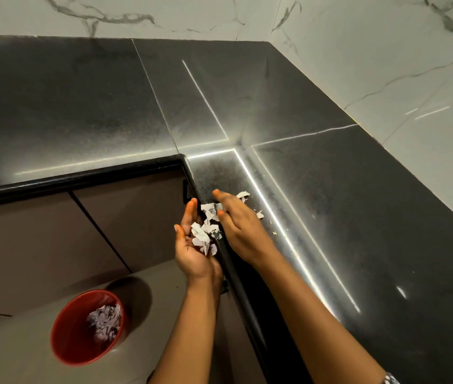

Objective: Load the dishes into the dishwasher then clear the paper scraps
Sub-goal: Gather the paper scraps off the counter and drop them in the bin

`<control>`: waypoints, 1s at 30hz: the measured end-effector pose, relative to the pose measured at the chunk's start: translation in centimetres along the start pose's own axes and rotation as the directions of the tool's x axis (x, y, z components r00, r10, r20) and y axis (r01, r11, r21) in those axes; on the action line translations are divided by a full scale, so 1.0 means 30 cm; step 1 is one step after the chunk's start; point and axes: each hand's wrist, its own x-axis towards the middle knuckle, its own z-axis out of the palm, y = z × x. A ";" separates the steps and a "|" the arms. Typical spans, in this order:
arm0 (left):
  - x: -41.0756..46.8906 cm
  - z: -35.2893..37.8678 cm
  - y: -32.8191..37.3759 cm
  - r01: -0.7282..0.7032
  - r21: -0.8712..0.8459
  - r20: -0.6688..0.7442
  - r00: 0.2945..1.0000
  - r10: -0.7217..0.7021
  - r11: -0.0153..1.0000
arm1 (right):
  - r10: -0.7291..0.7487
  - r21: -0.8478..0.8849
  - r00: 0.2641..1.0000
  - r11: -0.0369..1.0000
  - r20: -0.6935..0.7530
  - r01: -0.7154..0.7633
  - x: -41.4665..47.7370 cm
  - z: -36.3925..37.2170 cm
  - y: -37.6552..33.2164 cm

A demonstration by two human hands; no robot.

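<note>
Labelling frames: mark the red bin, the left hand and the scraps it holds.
red bin [70, 327]: head view, inner wall.
left hand [188, 256]: head view, bare palm.
scraps [201, 235]: head view, middle of pile.

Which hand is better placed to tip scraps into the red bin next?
Left. The left hand is cupped palm-up off the counter edge, holding paper scraps, on the side of the red bin. The right hand rests on the counter among loose scraps.

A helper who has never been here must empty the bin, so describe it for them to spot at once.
Start at the dark L-shaped countertop and look down to the tan floor inside its corner. There stands a round bucket, open-topped, with torn paper scraps piled inside. It is the only red thing in view.
</note>
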 end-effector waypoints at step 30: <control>-0.025 -0.017 -0.009 -0.030 -0.040 -0.022 0.999 0.030 0.999 | 0.020 0.451 0.999 0.892 -0.047 0.004 -0.119 -0.049 0.016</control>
